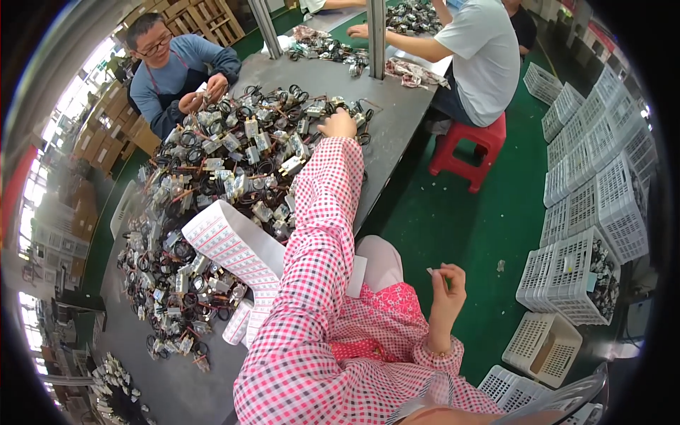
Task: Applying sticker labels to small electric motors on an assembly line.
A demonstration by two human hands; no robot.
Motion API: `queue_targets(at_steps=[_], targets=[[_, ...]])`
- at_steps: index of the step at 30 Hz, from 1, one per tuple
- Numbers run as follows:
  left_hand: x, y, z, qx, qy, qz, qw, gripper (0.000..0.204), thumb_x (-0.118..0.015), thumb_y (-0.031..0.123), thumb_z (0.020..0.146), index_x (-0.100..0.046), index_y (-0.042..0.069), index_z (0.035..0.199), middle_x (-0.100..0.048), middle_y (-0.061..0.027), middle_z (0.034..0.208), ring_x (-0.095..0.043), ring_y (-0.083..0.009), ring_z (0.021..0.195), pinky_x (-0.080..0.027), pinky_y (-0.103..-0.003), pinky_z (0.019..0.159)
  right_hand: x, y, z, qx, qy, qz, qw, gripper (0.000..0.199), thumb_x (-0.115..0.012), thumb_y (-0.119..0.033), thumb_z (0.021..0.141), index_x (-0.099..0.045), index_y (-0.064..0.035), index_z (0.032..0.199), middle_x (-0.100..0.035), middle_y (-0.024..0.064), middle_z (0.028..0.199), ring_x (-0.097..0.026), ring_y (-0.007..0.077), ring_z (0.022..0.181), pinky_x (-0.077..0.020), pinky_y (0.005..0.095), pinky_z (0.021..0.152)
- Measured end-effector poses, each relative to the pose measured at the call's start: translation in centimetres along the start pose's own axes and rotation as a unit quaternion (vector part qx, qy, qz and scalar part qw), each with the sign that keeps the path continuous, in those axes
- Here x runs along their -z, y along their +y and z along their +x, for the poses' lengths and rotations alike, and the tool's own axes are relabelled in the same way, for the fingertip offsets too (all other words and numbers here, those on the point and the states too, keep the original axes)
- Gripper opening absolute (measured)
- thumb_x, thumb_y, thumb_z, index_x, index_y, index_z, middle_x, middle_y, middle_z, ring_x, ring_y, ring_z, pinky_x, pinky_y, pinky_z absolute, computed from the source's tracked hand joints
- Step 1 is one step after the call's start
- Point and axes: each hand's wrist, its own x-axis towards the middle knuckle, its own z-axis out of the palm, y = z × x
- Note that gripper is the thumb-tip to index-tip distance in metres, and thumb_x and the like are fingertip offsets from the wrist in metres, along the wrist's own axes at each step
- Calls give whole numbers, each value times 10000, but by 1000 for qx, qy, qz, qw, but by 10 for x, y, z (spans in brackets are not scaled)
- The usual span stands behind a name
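**Head view: left hand far out on the parts heap, right hand holding a small label by the lap**

Head camera looks down on a grey table [397, 120] heaped with small wired parts [234, 170], black cable coils and pale metal bodies, far too many and too tangled to count. The left hand [338, 125] reaches up and away from the body along a straight checked sleeve, landing at the far edge of the heap; its fingers curl down among the parts, but whether they close on one I cannot tell, since the knuckles hide the tips. The parts nearest it lie just to its left and below, touching the hand.

The right hand [448, 287] is raised over the lap, well apart from the table, with thumb and forefinger pressed together on one small pale label [432, 270]. A long strip of labels [230, 244] runs diagonally across the near side of the heap, from upper left down toward the lap; one strip is visible. The left hand is clearly the nearer one to the parts; the right is nearer to the strip's lower end.

Two other people sit at the table, one at the far left with both hands on a part, one at the far right on a red stool [471, 152]. White slotted crates [595, 205] stand stacked on the green floor at right, about a dozen or more.
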Motion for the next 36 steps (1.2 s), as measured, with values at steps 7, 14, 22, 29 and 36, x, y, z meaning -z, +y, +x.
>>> queue_targets(at_steps=[7,14,22,29,36], targets=[[17,-11,14,29,46,-105,993,406,-653,351,716,-651,46,984,-627,-153,1043,-583,-308,1005,-322,-520,934,-13,-6,8,0,16,-14,1000,53,-567,45,816,-552,6,850,-509,76,1026,-517,153,938,-454,249,788],[139,-9,40,-107,331,-285,893,378,-648,268,681,-586,-73,831,-598,-251,867,-578,-410,798,-452,-451,764,-24,-19,9,16,-8,50,999,29,-554,23,836,-540,6,855,-531,74,1001,-529,140,916,-447,251,810],[257,-18,-157,-289,371,-298,831,450,-676,212,741,-520,-67,1059,-608,-157,975,-603,-224,869,-466,-305,768,-47,-54,21,13,-87,195,977,34,-545,0,850,-565,17,870,-532,79,1036,-535,161,956,-448,276,841],[206,-49,-350,-168,58,-763,621,496,-594,138,862,-381,-48,1270,-556,-110,1078,-568,-139,847,-483,-229,690,-52,-120,0,56,-174,454,872,71,-539,-31,853,-570,27,877,-493,112,1070,-547,247,1017,-471,405,892],[164,-78,-411,-149,7,-734,662,688,-657,327,816,-369,-76,1294,-480,-98,1117,-504,-161,1017,-421,-265,847,-75,-135,-42,1,-295,364,884,171,-564,-124,861,-513,36,830,-463,125,1046,-546,341,1064,-481,455,904]])
